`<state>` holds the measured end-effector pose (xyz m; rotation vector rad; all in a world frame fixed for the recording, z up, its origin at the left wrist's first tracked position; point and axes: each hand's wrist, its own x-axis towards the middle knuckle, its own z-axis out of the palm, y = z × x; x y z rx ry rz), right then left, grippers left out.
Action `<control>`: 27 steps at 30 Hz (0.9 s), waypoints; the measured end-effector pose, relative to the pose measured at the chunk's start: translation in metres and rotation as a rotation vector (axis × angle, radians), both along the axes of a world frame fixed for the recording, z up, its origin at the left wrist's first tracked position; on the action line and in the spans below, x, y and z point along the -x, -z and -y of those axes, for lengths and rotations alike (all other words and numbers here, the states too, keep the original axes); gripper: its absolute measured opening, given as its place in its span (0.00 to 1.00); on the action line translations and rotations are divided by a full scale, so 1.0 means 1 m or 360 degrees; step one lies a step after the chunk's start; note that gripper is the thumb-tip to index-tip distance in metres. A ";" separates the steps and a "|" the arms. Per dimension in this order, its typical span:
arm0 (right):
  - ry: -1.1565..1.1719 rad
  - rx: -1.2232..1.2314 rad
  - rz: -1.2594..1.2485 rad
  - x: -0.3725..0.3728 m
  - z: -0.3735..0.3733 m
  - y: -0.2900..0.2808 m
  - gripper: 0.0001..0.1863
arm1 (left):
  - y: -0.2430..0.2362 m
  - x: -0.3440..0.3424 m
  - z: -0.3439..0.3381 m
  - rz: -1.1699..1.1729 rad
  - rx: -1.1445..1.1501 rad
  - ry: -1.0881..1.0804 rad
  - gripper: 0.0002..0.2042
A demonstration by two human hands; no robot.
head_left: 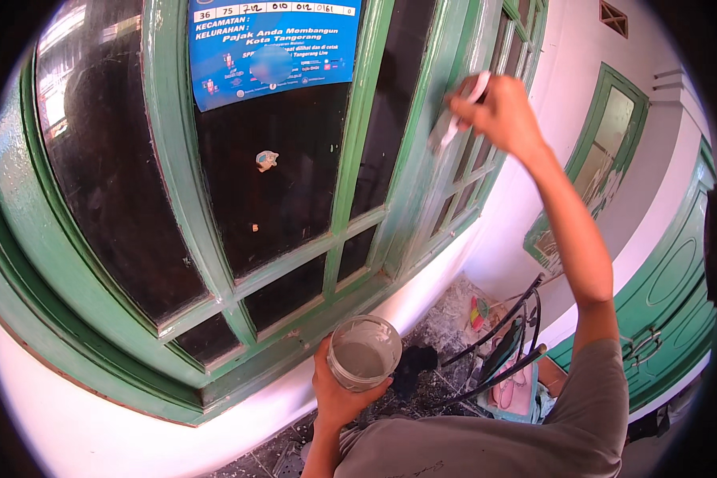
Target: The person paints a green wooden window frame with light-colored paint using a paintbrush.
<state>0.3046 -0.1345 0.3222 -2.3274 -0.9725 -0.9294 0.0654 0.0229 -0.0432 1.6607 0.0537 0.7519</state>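
My left hand (338, 398) is wrapped round a clear round tub (386, 338) and holds it below the window, its mouth facing up. Greyish liquid (360, 362), like thin paint, lies inside. Raised at the upper right, my right hand (503, 115) grips a paintbrush (446, 134) with a pale handle. The bristle end points down and left, at the green wooden window frame (422, 135); whether it touches the wood, I cannot tell. Dark glass panes (271, 183) fill the frame, and streaky paler patches show on the wood near the brush.
A blue printed sticker (271, 64) is on the glass. Below, black curved metal bars (494, 342), a dark cloth (413, 368) and a pink item (503, 392) lie on the littered floor. A green double door (669, 295) and a narrow green-framed window (605, 143) are at the right.
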 end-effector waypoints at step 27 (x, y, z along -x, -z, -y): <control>0.0018 -0.0296 0.1384 -0.005 0.011 -0.122 0.15 | 0.018 -0.003 0.015 -0.0067 -0.0088 -0.0011 0.58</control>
